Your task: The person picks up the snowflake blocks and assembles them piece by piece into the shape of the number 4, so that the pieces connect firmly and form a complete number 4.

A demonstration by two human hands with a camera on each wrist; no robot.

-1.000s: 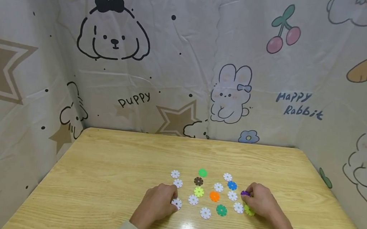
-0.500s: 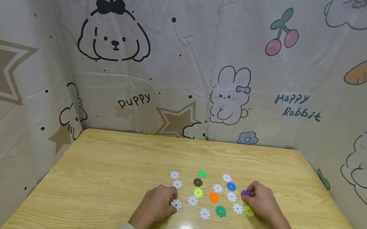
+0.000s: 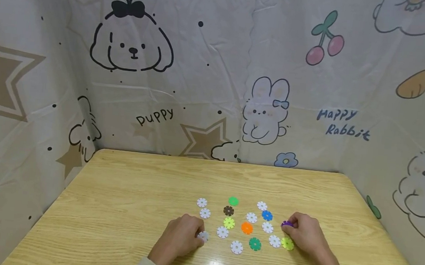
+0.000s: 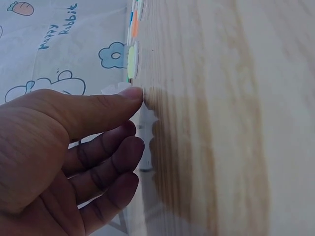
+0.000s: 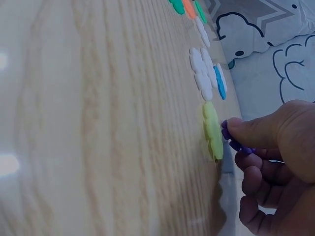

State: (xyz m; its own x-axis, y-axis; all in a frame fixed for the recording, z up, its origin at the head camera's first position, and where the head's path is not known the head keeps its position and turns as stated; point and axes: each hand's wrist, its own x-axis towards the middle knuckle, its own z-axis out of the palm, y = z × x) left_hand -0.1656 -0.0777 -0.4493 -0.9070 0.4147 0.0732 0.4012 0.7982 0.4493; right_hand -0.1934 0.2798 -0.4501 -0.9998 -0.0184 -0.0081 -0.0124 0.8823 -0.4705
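My left hand [image 3: 181, 236] pinches a white notched plastic disc [image 3: 202, 236] at the left of the scattered discs. In the left wrist view the thumb covers most of that white disc [image 4: 114, 89]. On the other side, my right hand [image 3: 307, 233] holds a purple notched disc [image 3: 287, 224] between thumb and fingers. The right wrist view shows the purple disc [image 5: 238, 142] tilted, its edge under the thumb tip. A yellow-green disc [image 3: 287, 243] lies flat just below the right fingers, next to a white disc [image 3: 274, 241].
Between the hands lie more flat discs, among them orange [image 3: 247, 228], dark green [image 3: 255, 244], brown [image 3: 228, 210], blue [image 3: 267, 215], bright green [image 3: 233, 201] and several white ones. The wooden table [image 3: 137, 185] ends at a printed cloth [image 3: 197, 85] behind and at both sides.
The right hand has shifted slightly right with the purple disc, which now looks more tilted. The white disc in the left hand looks darker and a little tilted. The head view has shifted slightly.
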